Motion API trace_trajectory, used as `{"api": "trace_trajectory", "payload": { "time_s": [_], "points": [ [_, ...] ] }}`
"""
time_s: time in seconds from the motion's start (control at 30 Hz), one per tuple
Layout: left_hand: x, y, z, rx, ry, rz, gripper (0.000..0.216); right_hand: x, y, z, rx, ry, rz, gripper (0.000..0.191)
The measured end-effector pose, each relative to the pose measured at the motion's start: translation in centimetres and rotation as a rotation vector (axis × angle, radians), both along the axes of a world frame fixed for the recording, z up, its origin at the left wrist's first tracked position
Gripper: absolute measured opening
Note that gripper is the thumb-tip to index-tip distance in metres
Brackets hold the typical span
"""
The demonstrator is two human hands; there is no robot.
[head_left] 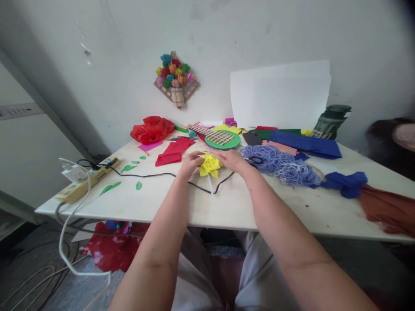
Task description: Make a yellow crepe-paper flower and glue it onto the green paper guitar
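A yellow crepe-paper flower (210,164) is held over the table between my two hands. Its pale, thin stem (212,185) points down toward me. My left hand (191,164) is closed with its fingertips on the flower's left petals. From the other side, my right hand (231,159) pinches the right and upper petals. Both sets of fingertips are partly hidden behind the paper. A black cable (155,175) runs across the table below the flower.
Green paper leaves (138,185) and a power strip (87,179) lie to the left. Red paper (173,152) and a green stick-covered piece (223,139) are behind the hands. Scissors (256,160) touch tangled blue yarn (282,166) at right. A dark bottle (332,123) stands farther back.
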State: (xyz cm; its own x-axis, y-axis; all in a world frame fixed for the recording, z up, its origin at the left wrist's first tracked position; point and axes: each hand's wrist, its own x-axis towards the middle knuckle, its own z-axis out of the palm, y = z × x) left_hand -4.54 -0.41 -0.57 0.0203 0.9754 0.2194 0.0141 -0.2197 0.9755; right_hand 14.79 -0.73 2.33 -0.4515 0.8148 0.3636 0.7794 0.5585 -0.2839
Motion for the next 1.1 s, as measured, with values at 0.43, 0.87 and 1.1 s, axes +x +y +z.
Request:
{"api": "trace_trajectory", "payload": {
  "time_s": [0.43, 0.87, 1.1],
  "points": [
    [-0.4, 0.4, -0.2, -0.104, -0.217, -0.076, 0.028, -0.1, 1.1, -0.9, -0.014, 0.259, 0.19, 0.037],
    [-0.1, -0.2, 0.2, -0.051, -0.295, -0.138, 0.03, -0.3, 1.4, -1.3, -0.139, 0.509, 0.329, 0.035],
    [0.2, -0.4, 0.3, -0.039, -0.324, -0.143, 0.032, -0.8, 1.2, -1.2, -0.215, 0.625, 0.351, 0.036]
  ]
}}
